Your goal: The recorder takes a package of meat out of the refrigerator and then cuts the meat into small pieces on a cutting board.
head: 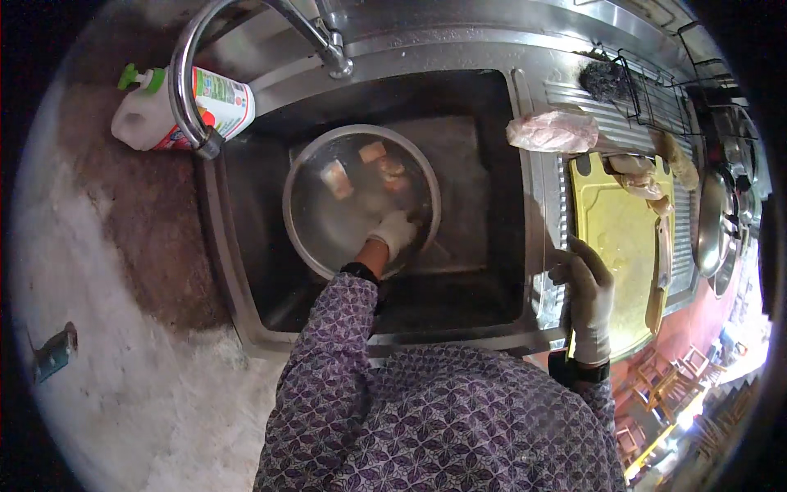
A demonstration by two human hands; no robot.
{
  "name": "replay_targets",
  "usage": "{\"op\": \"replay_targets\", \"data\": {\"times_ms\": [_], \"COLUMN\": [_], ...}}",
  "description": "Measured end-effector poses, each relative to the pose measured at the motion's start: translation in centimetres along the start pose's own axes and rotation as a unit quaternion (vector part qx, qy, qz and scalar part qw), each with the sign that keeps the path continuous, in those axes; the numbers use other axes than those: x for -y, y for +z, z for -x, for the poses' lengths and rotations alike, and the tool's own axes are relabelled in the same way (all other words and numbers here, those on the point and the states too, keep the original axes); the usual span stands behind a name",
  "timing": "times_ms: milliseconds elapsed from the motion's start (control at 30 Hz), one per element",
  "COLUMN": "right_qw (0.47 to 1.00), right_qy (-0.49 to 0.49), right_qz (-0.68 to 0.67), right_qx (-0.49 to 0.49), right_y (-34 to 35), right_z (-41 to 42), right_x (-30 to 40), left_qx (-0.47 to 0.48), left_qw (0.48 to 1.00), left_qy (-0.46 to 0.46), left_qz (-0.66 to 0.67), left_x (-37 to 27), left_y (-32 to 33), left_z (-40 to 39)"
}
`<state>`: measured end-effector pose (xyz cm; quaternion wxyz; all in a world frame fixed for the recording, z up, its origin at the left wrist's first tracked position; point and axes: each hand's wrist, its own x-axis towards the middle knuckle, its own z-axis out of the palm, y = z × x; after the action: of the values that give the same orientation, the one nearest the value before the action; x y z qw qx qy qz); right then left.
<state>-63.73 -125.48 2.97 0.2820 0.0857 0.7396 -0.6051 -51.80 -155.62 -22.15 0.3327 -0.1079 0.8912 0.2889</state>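
My left hand [393,234], in a pale glove, reaches into a round metal basin [294,243] of cloudy water inside the sink. Its fingers are under the water or turned away, so I cannot tell whether they hold anything. Several pale and orange-pink pieces of food lie in the basin, among them one chunk [337,179] near the middle. My right hand [587,289], gloved too, is raised over the left edge of a yellow cutting board [621,246], fingers apart and bent, with nothing seen in it. A knife [664,252] lies along the board's right side.
The faucet [184,74] arches over the sink's upper left corner, beside a white jug with a green pump [224,101]. Plastic-wrapped food [553,131] rests on the sink's right rim. A dark scouring pad [605,80], a wire rack [658,98] and metal pans [713,221] stand farther right.
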Motion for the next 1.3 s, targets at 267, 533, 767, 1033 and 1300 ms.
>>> {"op": "replay_targets", "data": {"times_ms": [267, 533, 767, 1033, 1300], "right_qw": [1.000, 1.000, 1.000, 0.994, 0.979], "right_qy": [-0.008, 0.003, 0.017, -0.051, -0.063], "right_qz": [-0.012, 0.020, 0.019, 0.022, -0.186], "right_qx": [-0.013, -0.004, 0.013, 0.097, 0.051], "right_y": [-0.9, 0.1, -0.4, 1.3, -4.0], "right_z": [-0.2, 0.7, 0.9, 0.4, 0.8], "right_x": [-1.6, -1.3, -1.7, -0.4, -0.6], "left_qx": [-0.282, -0.160, -0.165, -0.114, -0.198], "left_qw": [0.799, 0.731, 0.653, 0.766, 0.871], "left_qy": [-0.219, -0.183, 0.038, 0.117, 0.339], "left_qz": [0.484, 0.638, 0.738, 0.622, 0.295], "left_x": [-1.1, 1.0, -4.4, -20.8, -28.9], "left_y": [-4.4, -3.9, -8.1, -14.0, -11.3], "left_z": [-0.6, -5.9, 2.2, 9.3, 7.6]}}
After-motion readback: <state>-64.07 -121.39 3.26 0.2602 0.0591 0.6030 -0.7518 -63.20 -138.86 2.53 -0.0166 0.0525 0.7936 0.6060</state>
